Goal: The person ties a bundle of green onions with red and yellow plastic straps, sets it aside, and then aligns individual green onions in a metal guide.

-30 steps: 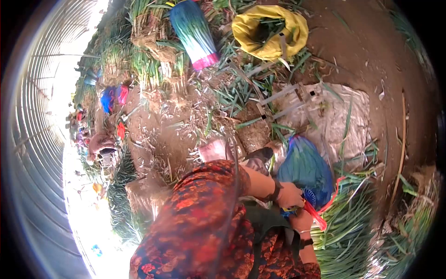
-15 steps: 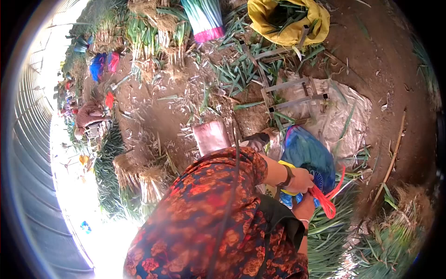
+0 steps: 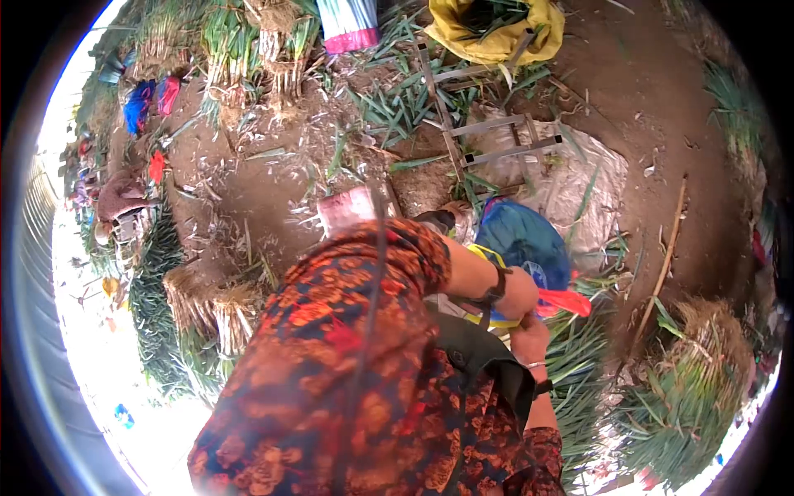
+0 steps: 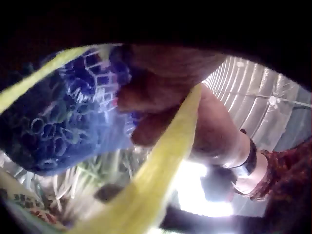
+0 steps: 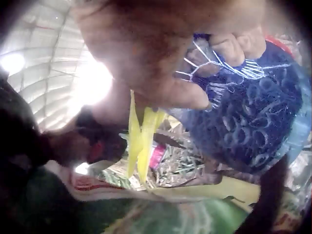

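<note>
Clock directions taken from the hands, head view. Blue net bag (image 3: 525,236): 12 o'clock, its mesh gripped by the left hand (image 3: 517,293) and right hand (image 3: 529,339). Red strip (image 3: 566,302): 3 o'clock. Metal frame (image 3: 513,150): 12, beyond the bag; yellow sack (image 3: 467,45) past it. Stick (image 3: 664,260): 2. Rooted bundle (image 3: 695,380): 4. Yellow strip (image 4: 156,175) partly blocks the left wrist view.
</note>
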`<state>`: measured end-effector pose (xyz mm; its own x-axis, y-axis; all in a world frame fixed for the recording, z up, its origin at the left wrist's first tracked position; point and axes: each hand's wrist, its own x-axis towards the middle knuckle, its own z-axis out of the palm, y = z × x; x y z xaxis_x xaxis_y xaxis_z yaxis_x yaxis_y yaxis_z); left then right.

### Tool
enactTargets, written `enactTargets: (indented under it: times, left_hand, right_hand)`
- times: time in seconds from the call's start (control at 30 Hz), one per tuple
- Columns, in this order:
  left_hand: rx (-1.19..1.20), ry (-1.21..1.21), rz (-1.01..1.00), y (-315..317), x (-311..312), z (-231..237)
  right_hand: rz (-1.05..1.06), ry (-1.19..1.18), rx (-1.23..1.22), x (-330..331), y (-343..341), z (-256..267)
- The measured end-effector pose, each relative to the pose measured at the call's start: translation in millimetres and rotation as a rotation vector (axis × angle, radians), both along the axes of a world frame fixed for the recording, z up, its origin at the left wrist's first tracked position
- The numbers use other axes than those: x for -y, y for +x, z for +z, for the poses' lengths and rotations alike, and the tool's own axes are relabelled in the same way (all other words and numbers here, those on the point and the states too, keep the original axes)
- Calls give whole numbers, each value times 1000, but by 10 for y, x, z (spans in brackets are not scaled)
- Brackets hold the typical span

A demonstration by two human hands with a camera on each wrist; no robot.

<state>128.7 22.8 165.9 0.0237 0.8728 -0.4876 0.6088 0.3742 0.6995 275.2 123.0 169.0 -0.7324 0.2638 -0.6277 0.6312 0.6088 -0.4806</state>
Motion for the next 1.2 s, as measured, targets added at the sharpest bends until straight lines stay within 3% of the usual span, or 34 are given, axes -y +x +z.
enactTargets:
  times: [0.13, 0.23, 0.27, 0.33, 0.47, 0.6, 0.7, 0.83, 0.9, 0.97, 1.07, 1.1, 1.2]
  left_hand:
    - [91, 206, 161, 105, 438, 233]
    - [128, 255, 113, 160, 560, 452]
    - [141, 284, 121, 184, 593, 515]
    - [139, 305, 174, 310, 608, 300]
    - [32, 134, 140, 181, 707, 85]
    - [18, -21, 130, 49, 945, -108]
    - [100, 159, 10, 18, 1001, -1003]
    - [132, 51, 149, -75, 1101, -290]
    - [132, 139, 129, -51, 1069, -652]
    - [78, 178, 90, -111, 1056, -721]
    - [56, 73, 87, -380, 1042, -159]
    - [106, 59, 70, -505, 1069, 21]
    - [251, 148, -17, -676, 1015, -338]
  right_hand:
    - [128, -20, -79, 217, 123, 196]
    - [3, -111, -131, 329, 197, 512]
    - [56, -72, -130, 376, 152, 652]
    - [156, 16, -124, 407, 69, 885]
    - [27, -131, -94, 561, 31, 492]
    - [261, -89, -85, 716, -111, 123]
    - [391, -108, 4, 684, -233, 202]
    - [406, -177, -198, 652, -253, 159]
    - [415, -97, -26, 678, -310, 150]
    - [342, -70, 59, 738, -356, 196]
    - [168, -31, -9, 849, -366, 66]
    - [213, 20, 10, 886, -461, 73]
    - [193, 32, 74, 955, -579, -140]
